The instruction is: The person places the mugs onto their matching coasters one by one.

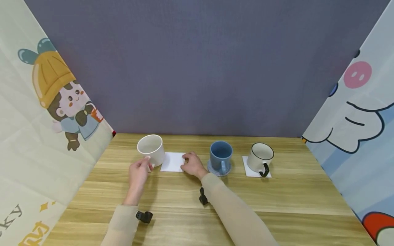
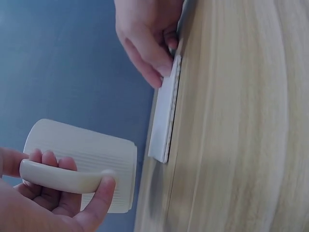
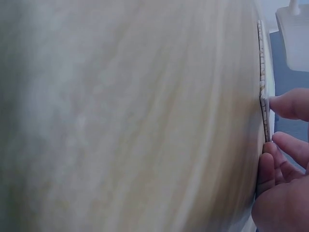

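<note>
My left hand (image 1: 139,174) grips the handle of a white mug (image 1: 155,152). The left wrist view shows this mug (image 2: 82,150) with fine ribs round its side, its base slightly off the wooden table (image 2: 231,121). A square white coaster (image 1: 172,162) lies just right of the mug. At the coaster's right side, my right hand (image 1: 194,165) holds its edge between thumb and fingers. In the right wrist view the thumb rests on the coaster (image 3: 264,82) and the other fingertips sit by its edge.
Right of my right hand a blue mug (image 1: 221,155) stands on a round blue-grey coaster (image 1: 210,168). Farther right, a white mug with black rim and handle (image 1: 258,160) stands on a white square coaster (image 1: 248,173). A dark partition (image 1: 203,68) borders the table's back.
</note>
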Available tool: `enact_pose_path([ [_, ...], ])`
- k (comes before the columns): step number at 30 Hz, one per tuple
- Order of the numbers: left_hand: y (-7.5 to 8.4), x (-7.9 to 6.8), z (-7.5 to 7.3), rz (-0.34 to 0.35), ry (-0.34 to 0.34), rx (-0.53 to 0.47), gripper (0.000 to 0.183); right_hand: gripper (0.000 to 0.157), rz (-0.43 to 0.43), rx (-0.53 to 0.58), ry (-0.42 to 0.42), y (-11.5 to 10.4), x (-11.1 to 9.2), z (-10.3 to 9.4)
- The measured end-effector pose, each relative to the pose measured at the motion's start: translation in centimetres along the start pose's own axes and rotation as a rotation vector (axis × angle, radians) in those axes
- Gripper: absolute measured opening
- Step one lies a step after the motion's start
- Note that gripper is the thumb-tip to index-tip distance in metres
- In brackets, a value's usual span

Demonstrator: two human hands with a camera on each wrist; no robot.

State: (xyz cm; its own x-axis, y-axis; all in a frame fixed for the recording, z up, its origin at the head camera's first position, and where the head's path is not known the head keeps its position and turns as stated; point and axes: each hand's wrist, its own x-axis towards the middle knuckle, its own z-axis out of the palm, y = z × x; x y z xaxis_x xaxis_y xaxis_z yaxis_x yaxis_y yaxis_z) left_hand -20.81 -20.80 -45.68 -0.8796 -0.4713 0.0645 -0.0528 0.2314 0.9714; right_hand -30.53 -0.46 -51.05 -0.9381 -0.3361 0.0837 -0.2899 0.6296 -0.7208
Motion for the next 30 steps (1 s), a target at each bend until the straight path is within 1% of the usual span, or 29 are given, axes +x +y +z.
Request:
enact_pose_path([
  [3, 0.1, -0.2, 0.3, 0.013, 0.005, 0.012, 0.039, 0.049, -0.006, 0.0, 0.004, 0.1, 0.0, 0.0],
  [8, 0.4, -0.4, 0.5, 0.023, -0.004, 0.014, 0.039, 0.048, -0.027, -0.007, 0.011, 0.0, -0.2, -0.2],
  [13, 0.4, -0.3, 0.8, 0.036, -0.003, 0.002, 0.041, 0.048, -0.008, 0.008, 0.0, 0.0, -0.2, -0.1],
  [19, 0.5, -0.5, 1.1, 0.039, -0.008, -0.008, 0.041, 0.048, -0.006, -0.011, -0.002, 0.0, -0.1, 0.0],
  [23, 0.5, -0.6, 1.3, 0.041, -0.014, -0.01, 0.041, 0.048, -0.021, -0.017, -0.002, 0.1, -0.1, 0.0],
  [30, 0.4, -0.8, 2.0, 0.067, -0.007, -0.003, 0.041, 0.049, -0.041, -0.031, 0.006, 0.3, 0.0, 0.1],
])
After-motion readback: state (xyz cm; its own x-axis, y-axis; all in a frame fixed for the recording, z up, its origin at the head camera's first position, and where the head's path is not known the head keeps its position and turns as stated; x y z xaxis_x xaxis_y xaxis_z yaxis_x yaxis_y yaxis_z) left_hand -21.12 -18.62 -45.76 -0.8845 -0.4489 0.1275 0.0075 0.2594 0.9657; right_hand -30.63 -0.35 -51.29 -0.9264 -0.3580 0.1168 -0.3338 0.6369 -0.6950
